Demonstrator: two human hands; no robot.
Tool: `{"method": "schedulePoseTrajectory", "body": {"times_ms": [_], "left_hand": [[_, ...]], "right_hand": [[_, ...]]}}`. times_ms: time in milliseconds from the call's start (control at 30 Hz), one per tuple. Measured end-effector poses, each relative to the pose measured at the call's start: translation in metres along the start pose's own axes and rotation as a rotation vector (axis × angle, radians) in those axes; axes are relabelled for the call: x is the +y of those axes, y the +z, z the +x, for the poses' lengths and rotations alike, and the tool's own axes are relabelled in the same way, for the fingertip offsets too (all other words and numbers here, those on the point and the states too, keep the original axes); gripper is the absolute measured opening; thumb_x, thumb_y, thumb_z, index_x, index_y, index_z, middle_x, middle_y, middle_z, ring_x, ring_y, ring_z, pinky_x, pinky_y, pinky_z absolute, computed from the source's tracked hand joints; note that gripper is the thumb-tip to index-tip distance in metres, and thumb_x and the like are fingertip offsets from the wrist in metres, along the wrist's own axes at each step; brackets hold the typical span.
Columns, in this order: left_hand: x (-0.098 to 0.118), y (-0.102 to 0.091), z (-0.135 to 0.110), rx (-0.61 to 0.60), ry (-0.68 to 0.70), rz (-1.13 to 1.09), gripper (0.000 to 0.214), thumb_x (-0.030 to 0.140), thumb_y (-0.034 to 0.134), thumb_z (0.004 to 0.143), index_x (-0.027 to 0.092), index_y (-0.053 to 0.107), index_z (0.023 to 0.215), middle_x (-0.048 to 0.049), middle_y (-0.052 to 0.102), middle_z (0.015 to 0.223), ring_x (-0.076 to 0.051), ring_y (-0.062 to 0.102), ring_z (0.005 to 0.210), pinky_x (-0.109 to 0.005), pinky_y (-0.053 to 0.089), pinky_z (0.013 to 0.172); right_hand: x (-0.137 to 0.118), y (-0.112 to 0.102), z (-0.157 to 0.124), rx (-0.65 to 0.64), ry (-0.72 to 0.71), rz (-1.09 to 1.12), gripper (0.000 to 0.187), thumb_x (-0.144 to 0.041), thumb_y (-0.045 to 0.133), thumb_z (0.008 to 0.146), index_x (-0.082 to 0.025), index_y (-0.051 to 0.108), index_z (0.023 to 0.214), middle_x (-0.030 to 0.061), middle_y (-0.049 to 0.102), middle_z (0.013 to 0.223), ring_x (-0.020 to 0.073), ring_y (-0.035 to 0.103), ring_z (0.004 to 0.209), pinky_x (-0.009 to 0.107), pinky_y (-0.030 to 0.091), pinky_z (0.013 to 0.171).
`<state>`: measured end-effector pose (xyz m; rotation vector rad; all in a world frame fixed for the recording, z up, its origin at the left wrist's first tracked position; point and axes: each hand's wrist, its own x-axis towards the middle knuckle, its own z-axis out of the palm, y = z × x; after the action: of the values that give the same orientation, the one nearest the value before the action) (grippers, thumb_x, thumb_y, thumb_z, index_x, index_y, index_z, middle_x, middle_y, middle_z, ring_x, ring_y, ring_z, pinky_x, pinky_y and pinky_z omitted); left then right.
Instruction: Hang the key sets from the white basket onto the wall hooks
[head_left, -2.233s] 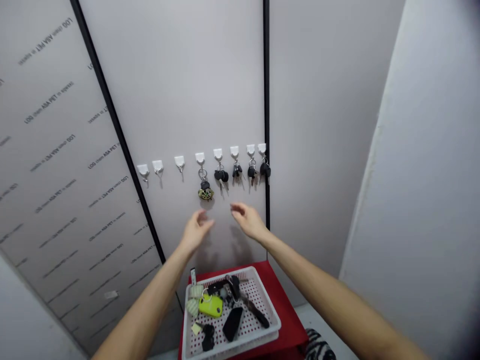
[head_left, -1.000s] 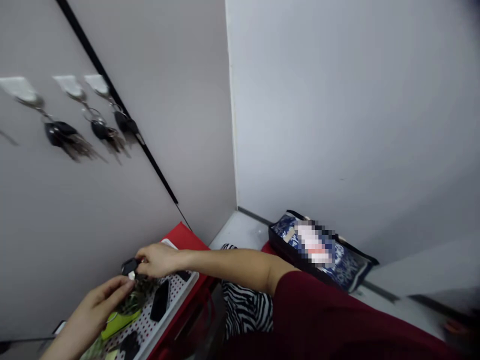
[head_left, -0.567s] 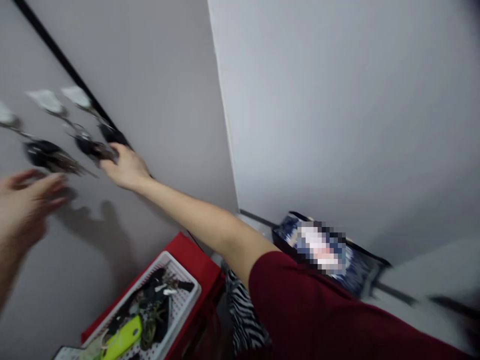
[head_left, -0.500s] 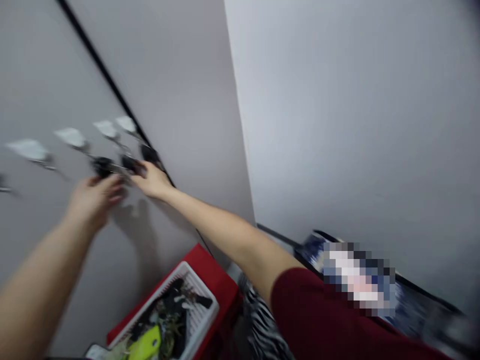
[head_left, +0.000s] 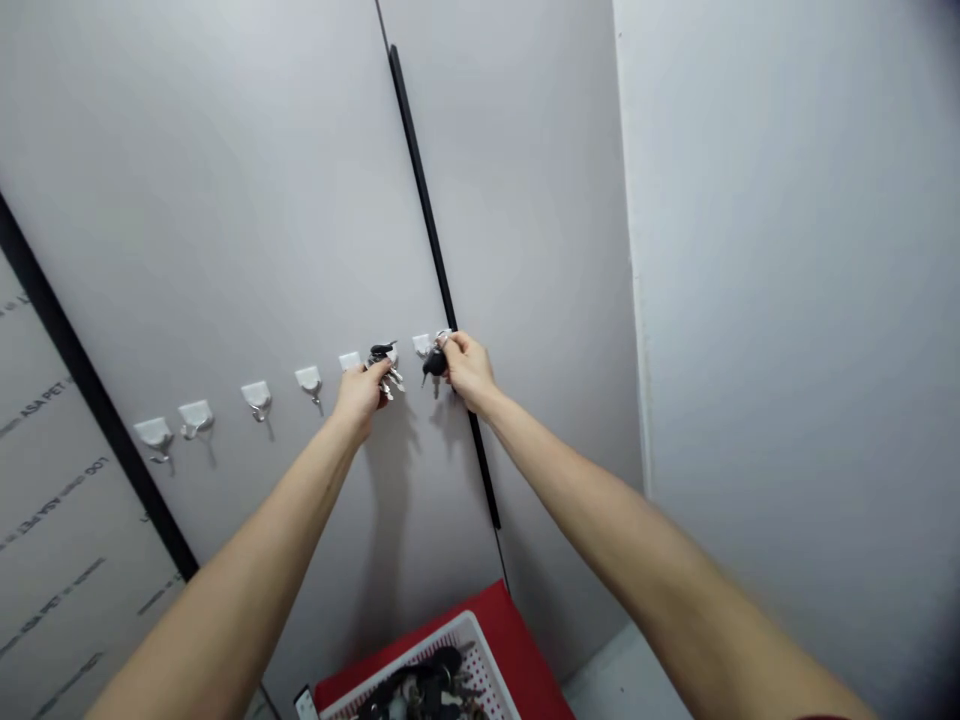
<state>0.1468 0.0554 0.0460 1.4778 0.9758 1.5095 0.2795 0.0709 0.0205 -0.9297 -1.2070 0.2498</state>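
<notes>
Both arms reach up to the row of white adhesive hooks [head_left: 256, 395] on the grey wall panel; the left hand [head_left: 358, 392] pinches a black-headed key bunch [head_left: 383, 358] just below that row; the right hand [head_left: 466, 366] grips another dark key [head_left: 433, 363] at the row's right end; the white basket [head_left: 480, 658] sits far below; lifting each ring off its hook looks in hand, calling for a small upward unhooking.
</notes>
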Motion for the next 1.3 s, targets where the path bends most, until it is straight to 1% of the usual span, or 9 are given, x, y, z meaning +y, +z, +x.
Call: {"method": "schedulePoseTrajectory", "body": {"times_ms": [133, 233, 433, 633, 700, 867, 1000, 1133, 1300], "left_hand": [[0.005, -0.019, -0.005, -0.069, 0.02, 0.059, 0.017, 0.028, 0.051, 0.05, 0.014, 0.041, 0.053, 0.0061, 0.042, 0.042, -0.005, 0.039, 0.037, -0.017, 0.031, 0.038], [-0.015, -0.027, -0.026, -0.209, -0.028, 0.15, 0.017, 0.029, 0.049, 0.052, 0.014, 0.042, 0.056, 0.0045, 0.045, 0.046, -0.006, 0.041, 0.04, -0.018, 0.032, 0.04], [-0.112, -0.046, -0.106, -0.498, -0.222, 0.331, 0.013, 0.026, 0.044, 0.055, 0.013, 0.045, 0.055, 0.0049, 0.04, 0.043, -0.005, 0.035, 0.04, -0.018, 0.027, 0.041], [-0.185, -0.089, -0.163, -0.533, -0.315, 0.525, 0.017, 0.025, 0.043, 0.057, 0.012, 0.052, 0.063, 0.0021, 0.051, 0.058, -0.011, 0.044, 0.058, -0.019, 0.032, 0.052], [-0.194, -0.099, -0.173, -0.557, -0.322, 0.591, 0.019, 0.024, 0.042, 0.059, 0.013, 0.053, 0.07, 0.0011, 0.055, 0.067, -0.012, 0.047, 0.066, -0.02, 0.033, 0.058], [-0.204, -0.107, -0.192, -0.711, -0.274, 0.883, 0.026, 0.025, 0.039, 0.062, 0.016, 0.053, 0.082, -0.0038, 0.057, 0.083, -0.016, 0.049, 0.075, -0.024, 0.034, 0.065], [-0.213, -0.111, -0.201, -0.708, -0.17, 1.062, 0.026, 0.027, 0.036, 0.065, 0.018, 0.051, 0.084, -0.005, 0.055, 0.088, -0.017, 0.048, 0.08, -0.025, 0.033, 0.066], [-0.219, -0.116, -0.206, -0.653, -0.123, 1.051, 0.027, 0.028, 0.038, 0.065, 0.02, 0.049, 0.088, -0.0029, 0.055, 0.09, -0.016, 0.048, 0.082, -0.025, 0.033, 0.069], [-0.224, -0.12, -0.21, -0.577, -0.131, 0.933, 0.03, 0.028, 0.042, 0.063, 0.021, 0.048, 0.091, -0.0018, 0.055, 0.087, -0.015, 0.048, 0.08, -0.025, 0.033, 0.068]], "right_hand": [[0.011, -0.023, -0.014, 0.061, -0.013, -0.235, 0.022, -0.032, 0.037, 0.066, -0.017, 0.052, 0.065, -0.0022, 0.05, 0.057, 0.0087, 0.046, 0.055, 0.021, 0.037, 0.056], [0.025, -0.025, -0.026, 0.056, -0.052, -0.416, 0.017, -0.028, 0.042, 0.063, -0.017, 0.054, 0.059, 0.0013, 0.051, 0.071, 0.0112, 0.047, 0.069, 0.024, 0.035, 0.066], [0.031, 0.001, -0.039, 0.038, -0.101, -0.586, 0.016, -0.029, 0.045, 0.061, -0.02, 0.058, 0.063, 0.0045, 0.045, 0.091, 0.016, 0.042, 0.085, 0.028, 0.032, 0.072], [0.015, -0.002, -0.019, 0.164, -0.065, -0.4, 0.021, -0.03, 0.042, 0.063, -0.015, 0.057, 0.065, 0.0031, 0.052, 0.067, 0.0124, 0.048, 0.068, 0.025, 0.036, 0.065], [0.003, -0.008, -0.004, 0.208, -0.124, -0.343, 0.022, -0.031, 0.042, 0.063, -0.014, 0.055, 0.063, 0.002, 0.053, 0.061, 0.0113, 0.048, 0.063, 0.024, 0.038, 0.061], [-0.007, -0.007, 0.018, 0.035, -0.211, -0.212, 0.031, -0.033, 0.036, 0.067, -0.009, 0.054, 0.063, 0.0021, 0.055, 0.061, 0.0079, 0.05, 0.059, 0.022, 0.038, 0.051], [-0.011, -0.004, 0.016, 0.052, -0.155, -0.333, 0.051, -0.036, 0.017, 0.067, -0.003, 0.055, 0.056, 0.0054, 0.057, 0.069, 0.0083, 0.052, 0.064, 0.022, 0.035, 0.051], [-0.034, -0.006, 0.022, -0.096, -0.083, -0.602, 0.028, -0.031, 0.044, 0.059, -0.007, 0.057, 0.066, 0.0012, 0.052, 0.055, 0.0121, 0.053, 0.061, 0.026, 0.036, 0.049], [-0.043, -0.012, 0.008, -0.297, -0.131, -0.797, 0.019, -0.029, 0.049, 0.056, -0.012, 0.054, 0.05, -0.0048, 0.038, 0.04, 0.007, 0.048, 0.049, 0.024, 0.034, 0.049]]}}
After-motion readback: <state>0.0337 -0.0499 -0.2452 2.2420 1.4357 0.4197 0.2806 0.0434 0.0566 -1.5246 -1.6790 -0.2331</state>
